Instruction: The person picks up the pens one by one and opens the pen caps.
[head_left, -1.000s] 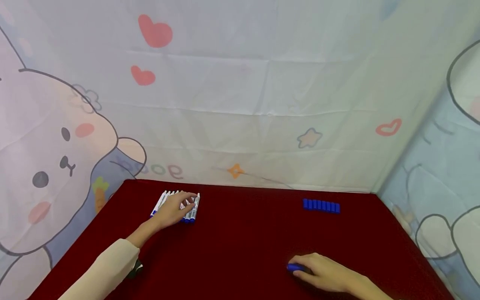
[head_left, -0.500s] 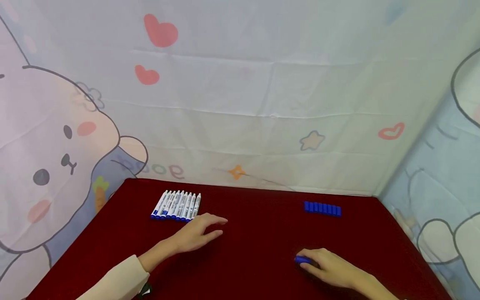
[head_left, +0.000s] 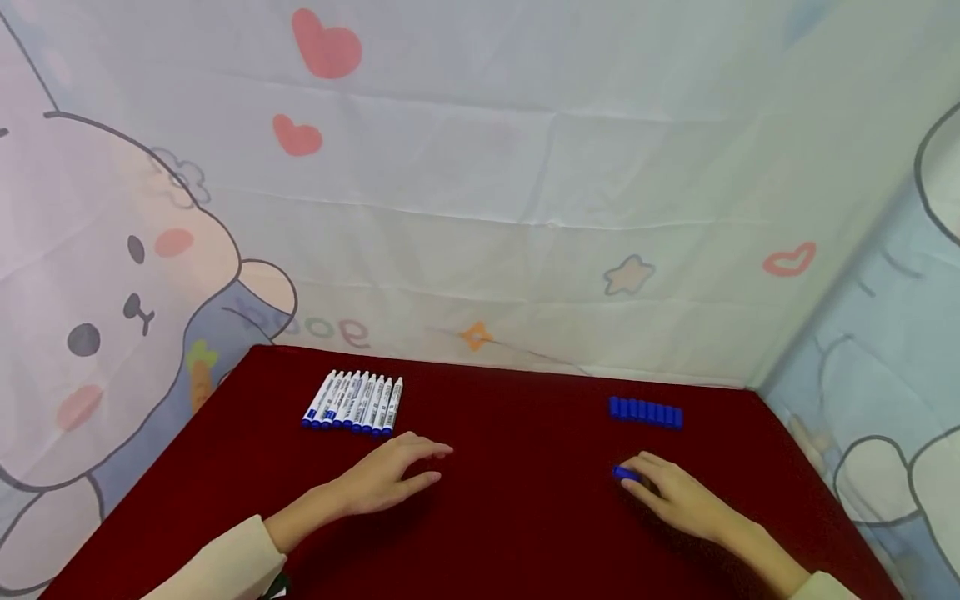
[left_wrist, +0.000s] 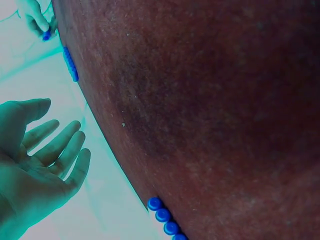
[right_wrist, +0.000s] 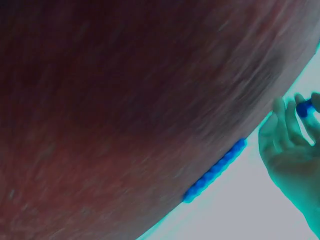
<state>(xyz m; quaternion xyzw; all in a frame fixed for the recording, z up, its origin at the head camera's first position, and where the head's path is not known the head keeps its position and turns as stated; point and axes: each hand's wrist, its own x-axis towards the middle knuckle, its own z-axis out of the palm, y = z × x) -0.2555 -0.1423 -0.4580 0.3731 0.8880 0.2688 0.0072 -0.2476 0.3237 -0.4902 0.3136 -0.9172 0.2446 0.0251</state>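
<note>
Between thumb and fingertips my right hand (head_left: 681,498) pinches a blue marker cap (head_left: 625,473) above the red table, also seen as a blue cap (right_wrist: 303,108) at the right edge of the right wrist view. A row of similar blue caps (head_left: 647,412) lies just beyond that hand. My left hand (head_left: 386,477) hovers over the cloth with relaxed fingers and holds nothing; the left wrist view shows its fingers (left_wrist: 62,147) spread apart. Several white markers (head_left: 352,402) with blue ends lie side by side beyond the left hand, their blue ends toward me.
Dark red cloth (head_left: 510,517) covers the table. A pale printed curtain (head_left: 480,192) rises behind its back edge and along the sides. Part of a small dark object (head_left: 276,587) shows beneath the left sleeve.
My left hand has left the markers and moved right and toward me, uncovering them. The right hand has carried the blue cap forward and slightly right, closer to the row of caps.
</note>
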